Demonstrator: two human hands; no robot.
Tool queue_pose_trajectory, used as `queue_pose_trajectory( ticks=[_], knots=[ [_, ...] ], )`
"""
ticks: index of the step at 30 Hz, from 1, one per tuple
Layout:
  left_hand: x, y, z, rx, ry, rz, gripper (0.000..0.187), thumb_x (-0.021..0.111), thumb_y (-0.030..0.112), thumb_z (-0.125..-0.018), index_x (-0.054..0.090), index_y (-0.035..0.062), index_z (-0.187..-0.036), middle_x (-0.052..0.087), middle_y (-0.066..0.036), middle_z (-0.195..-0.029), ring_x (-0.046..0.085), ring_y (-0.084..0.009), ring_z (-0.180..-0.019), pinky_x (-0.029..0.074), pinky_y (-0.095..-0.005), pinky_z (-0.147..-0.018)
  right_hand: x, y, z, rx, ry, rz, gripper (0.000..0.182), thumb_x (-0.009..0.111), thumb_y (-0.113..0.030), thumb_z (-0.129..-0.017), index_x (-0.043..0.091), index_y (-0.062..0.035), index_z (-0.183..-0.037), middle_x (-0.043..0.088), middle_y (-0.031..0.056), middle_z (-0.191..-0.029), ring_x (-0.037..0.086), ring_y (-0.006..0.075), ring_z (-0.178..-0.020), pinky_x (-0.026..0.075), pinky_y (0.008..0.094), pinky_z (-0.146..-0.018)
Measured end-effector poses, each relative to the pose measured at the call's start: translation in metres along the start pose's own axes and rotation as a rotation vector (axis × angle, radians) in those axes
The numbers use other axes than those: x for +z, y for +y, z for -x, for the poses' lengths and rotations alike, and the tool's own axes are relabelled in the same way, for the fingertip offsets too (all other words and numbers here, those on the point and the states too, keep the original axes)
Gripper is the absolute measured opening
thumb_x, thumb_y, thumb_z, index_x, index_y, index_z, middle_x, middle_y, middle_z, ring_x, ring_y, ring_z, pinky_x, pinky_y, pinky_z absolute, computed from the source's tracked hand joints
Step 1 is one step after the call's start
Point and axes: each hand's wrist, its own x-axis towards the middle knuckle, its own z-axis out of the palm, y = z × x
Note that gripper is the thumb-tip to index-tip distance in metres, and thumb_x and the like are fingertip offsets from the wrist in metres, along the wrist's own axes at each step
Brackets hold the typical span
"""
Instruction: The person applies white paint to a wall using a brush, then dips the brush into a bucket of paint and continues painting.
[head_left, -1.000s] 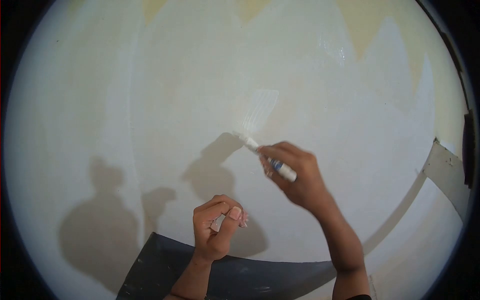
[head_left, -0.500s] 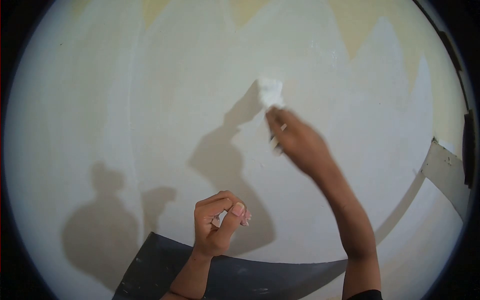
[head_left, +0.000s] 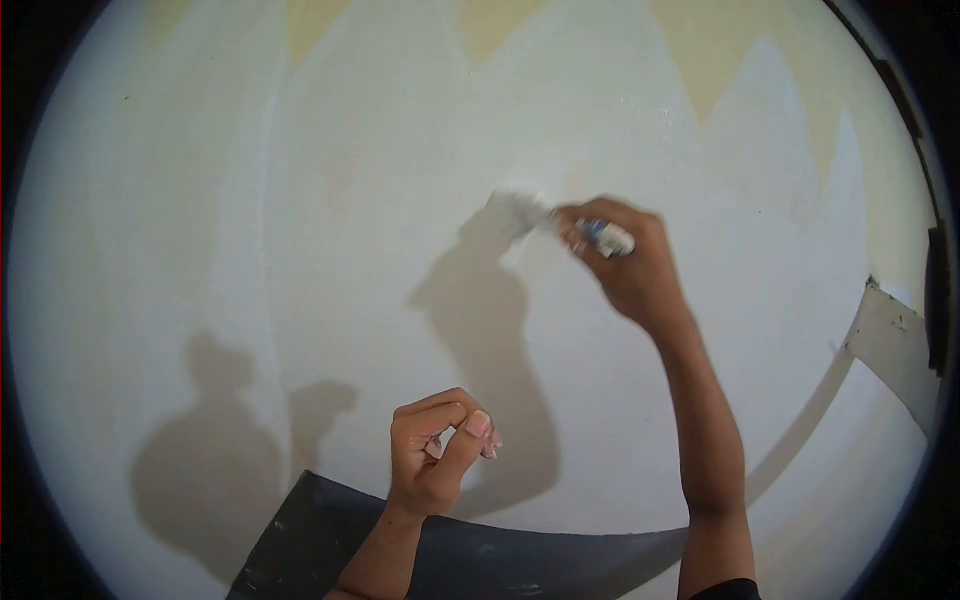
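My right hand (head_left: 630,260) is wrapped round the handle of a paintbrush (head_left: 520,212). The brush points left, and its bristles, blurred by motion, are at the wall (head_left: 400,160) near a bright white patch of paint. A pale handle end with blue on it shows out of the fist. Lower down, my left hand (head_left: 440,445) is curled in a loose fist in front of the wall, thumb against the fingers. Nothing shows inside it.
Yellow unpainted peaks (head_left: 500,30) run along the top of the white area. A dark panel (head_left: 560,560) spans the bottom. At right, a grey board (head_left: 888,335) meets the wall near a dark edge. Shadows fall on the wall.
My right hand has moved slightly right, and the brush has swung from pointing up to pointing left, its bristles lower on the wall. My left hand has barely moved.
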Motion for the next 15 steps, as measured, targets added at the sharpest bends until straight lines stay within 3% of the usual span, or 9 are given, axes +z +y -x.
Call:
queue_pose_trajectory(
  ticks=[3, 6, 7, 8, 10, 11, 13, 15],
  knots=[
    [-0.008, 0.0, 0.004, 0.02, -0.03, 0.041, 0.028, 0.054, 0.002, -0.092, 0.059, -0.0052, -0.066, 0.059, -0.01, -0.067, 0.059, -0.0147, -0.059, 0.047, -0.0281, -0.056, -0.012, -0.023, -0.016, -0.14, 0.081, 0.226, 0.021, 0.068, -0.002, -0.088, 0.069, 0.0009, -0.109, 0.069, 0.015, -0.098, 0.068, 0.0273, -0.084, 0.054, 0.0343, -0.075],
    [-0.032, -0.012, -0.004, 0.035, -0.038, 0.053, 0.027, 0.055, 0.001, -0.092, 0.058, -0.0052, -0.065, 0.059, -0.009, -0.067, 0.059, -0.0145, -0.059, 0.047, -0.0279, -0.056, 0.031, -0.012, -0.014, -0.41, 0.034, 0.539, 0.03, 0.064, 0.0, -0.088, 0.064, 0.0002, -0.119, 0.067, 0.0169, -0.11, 0.068, 0.0323, -0.093, 0.056, 0.0375, -0.079],
    [-0.036, -0.011, -0.006, 0.052, -0.044, 0.052, 0.027, 0.055, 0.001, -0.091, 0.058, -0.0051, -0.065, 0.059, -0.009, -0.067, 0.058, -0.0144, -0.059, 0.047, -0.0276, -0.056, 0.047, -0.017, -0.002, -0.301, -0.107, 0.684, 0.034, 0.06, -0.002, -0.09, 0.06, 0.0005, -0.124, 0.061, 0.0175, -0.123, 0.066, 0.0338, -0.103, 0.057, 0.0384, -0.085],
    [-0.033, -0.006, -0.004, 0.069, -0.045, 0.044, 0.027, 0.055, 0.0, -0.091, 0.058, -0.0051, -0.065, 0.059, -0.01, -0.067, 0.058, -0.0143, -0.059, 0.047, -0.0274, -0.056, 0.056, -0.024, 0.013, -0.228, -0.284, 0.73, 0.033, 0.056, -0.005, -0.092, 0.059, -0.001, -0.125, 0.057, 0.0157, -0.128, 0.065, 0.0322, -0.102, 0.058, 0.0389, -0.081],
    [-0.041, -0.007, -0.014, 0.164, -0.065, -0.002, 0.025, 0.055, -0.001, -0.089, 0.058, -0.005, -0.065, 0.06, -0.01, -0.067, 0.057, -0.014, -0.058, 0.047, -0.0267, -0.055, 0.091, -0.006, 0.032, -0.501, -0.324, 0.799, 0.037, 0.059, -0.005, -0.085, 0.058, 0.0083, -0.119, 0.055, 0.0185, -0.12, 0.065, 0.025, -0.091, 0.058, 0.033, -0.06],
    [-0.043, -0.01, -0.021, 0.211, -0.074, -0.026, 0.024, 0.055, -0.001, -0.088, 0.058, -0.005, -0.065, 0.06, -0.01, -0.067, 0.057, -0.0139, -0.058, 0.047, -0.0264, -0.055, 0.1, -0.01, 0.044, -0.513, -0.35, 0.736, 0.037, 0.06, -0.005, -0.082, 0.058, 0.0113, -0.115, 0.056, 0.0192, -0.116, 0.066, 0.0241, -0.09, 0.057, 0.0287, -0.057],
    [-0.048, -0.023, -0.038, 0.311, -0.08, 0.011, 0.023, 0.055, -0.002, -0.087, 0.057, -0.0046, -0.064, 0.06, -0.012, -0.067, 0.056, -0.0138, -0.057, 0.046, -0.0257, -0.054, 0.115, -0.017, 0.055, -0.587, -0.351, 0.599, 0.036, 0.063, -0.004, -0.08, 0.06, 0.0089, -0.114, 0.061, 0.0178, -0.112, 0.067, 0.0248, -0.094, 0.059, 0.0288, -0.059],
    [-0.044, -0.023, -0.044, 0.377, -0.068, 0.04, 0.023, 0.054, -0.002, -0.086, 0.056, -0.0041, -0.063, 0.06, -0.013, -0.067, 0.056, -0.0138, -0.057, 0.046, -0.0251, -0.053, 0.106, -0.03, 0.06, -0.37, -0.488, 0.366, 0.034, 0.065, -0.004, -0.082, 0.062, 0.0033, -0.115, 0.062, 0.0164, -0.116, 0.068, 0.0275, -0.093, 0.06, 0.0332, -0.067]
  ],
)
